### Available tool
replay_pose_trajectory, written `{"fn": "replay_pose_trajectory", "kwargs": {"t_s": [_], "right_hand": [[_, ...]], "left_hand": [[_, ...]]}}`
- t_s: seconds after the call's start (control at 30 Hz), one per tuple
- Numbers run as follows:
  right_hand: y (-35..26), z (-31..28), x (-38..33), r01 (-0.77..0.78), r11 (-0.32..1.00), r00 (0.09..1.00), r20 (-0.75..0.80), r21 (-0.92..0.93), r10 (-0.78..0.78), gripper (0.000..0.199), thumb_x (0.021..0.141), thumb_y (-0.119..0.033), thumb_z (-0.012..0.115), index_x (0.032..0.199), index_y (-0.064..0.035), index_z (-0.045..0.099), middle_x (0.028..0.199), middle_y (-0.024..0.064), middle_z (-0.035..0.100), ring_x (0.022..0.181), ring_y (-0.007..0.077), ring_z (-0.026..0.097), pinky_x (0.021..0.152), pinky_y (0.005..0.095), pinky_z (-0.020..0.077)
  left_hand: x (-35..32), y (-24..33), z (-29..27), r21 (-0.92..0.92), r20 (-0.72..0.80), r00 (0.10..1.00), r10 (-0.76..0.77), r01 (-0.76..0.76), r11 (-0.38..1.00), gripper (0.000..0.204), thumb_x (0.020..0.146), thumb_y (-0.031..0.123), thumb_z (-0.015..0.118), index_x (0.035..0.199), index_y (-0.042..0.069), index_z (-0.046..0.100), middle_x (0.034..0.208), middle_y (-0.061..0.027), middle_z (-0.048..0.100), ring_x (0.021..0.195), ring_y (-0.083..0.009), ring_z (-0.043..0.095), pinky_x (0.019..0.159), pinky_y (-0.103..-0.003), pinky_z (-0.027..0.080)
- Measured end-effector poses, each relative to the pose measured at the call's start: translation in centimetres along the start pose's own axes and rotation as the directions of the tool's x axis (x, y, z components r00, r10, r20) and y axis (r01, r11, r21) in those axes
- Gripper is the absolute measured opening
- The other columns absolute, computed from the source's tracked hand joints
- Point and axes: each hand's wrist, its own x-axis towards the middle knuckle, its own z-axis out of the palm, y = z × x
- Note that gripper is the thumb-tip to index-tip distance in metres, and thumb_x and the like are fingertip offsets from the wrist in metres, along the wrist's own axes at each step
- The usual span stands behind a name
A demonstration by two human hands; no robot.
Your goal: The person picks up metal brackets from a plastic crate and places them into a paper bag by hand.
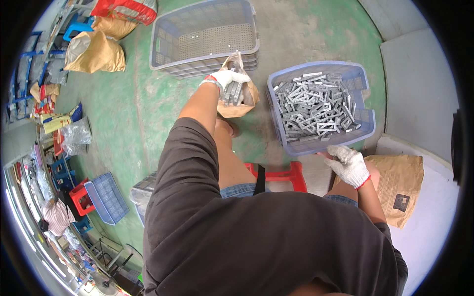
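Left hand [227, 78], 12 o'clock: over grey pieces [232, 93] in paper bag [239, 110]; grip cannot be told. Right hand [348, 165], 3 o'clock: half-curled near blue tub [306, 147]; grip unclear. Caution: soft bag could buckle under uneven weight, spilling pieces.

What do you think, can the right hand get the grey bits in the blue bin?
Probably yes. The right hand is by the near wall of the blue bin, and the grey bits lie uncovered; only that wall seems in the way.
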Motion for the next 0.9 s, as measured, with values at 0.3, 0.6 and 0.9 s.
{"fn": "replay_pose_trajectory", "kwargs": {"t_s": [0.3,0.6,0.9], "right_hand": [[4.4,1.4,0.8,0.039,0.999,0.996,-0.083,-0.01,-0.04,0.031,0.081,-0.021,0.077,0.107,-0.006,0.071,0.106,0.0165,0.071,0.086,0.0327,0.07,0.076,0.038,0.0574],[10.7,0.9,4.1,-0.188,0.972,0.979,0.055,-0.137,0.197,0.039,0.084,-0.035,0.067,0.113,-0.0084,0.069,0.109,0.0186,0.07,0.105,0.0371,0.065,0.092,0.0422,0.0519],[18.1,4.8,14.8,-0.327,0.806,0.797,0.314,-0.494,0.516,0.045,0.08,-0.016,0.065,0.124,-0.006,0.061,0.128,0.0182,0.062,0.114,0.0357,0.064,0.093,0.0434,0.054]], "left_hand": [[6.7,2.6,-4.1,0.744,-0.537,0.787,0.305,0.272,0.61,0.093,0.066,0.035,0.081,0.142,0.0,0.041,0.131,-0.0242,0.059,0.114,-0.0354,0.061,0.096,-0.045,0.051],[8.7,-3.6,-4.9,0.813,-0.447,0.836,0.319,0.231,0.534,0.097,0.07,0.054,0.078,0.14,-0.004,0.045,0.123,-0.0235,0.064,0.113,-0.0319,0.063,0.092,-0.039,0.051],[-2.5,-7.2,12.5,0.668,-0.439,0.345,0.83,-0.492,0.558,0.033,0.093,0.013,0.065,0.123,0.0,0.063,0.105,-0.0148,0.07,0.098,-0.023,0.067,0.084,-0.035,0.052]]}}
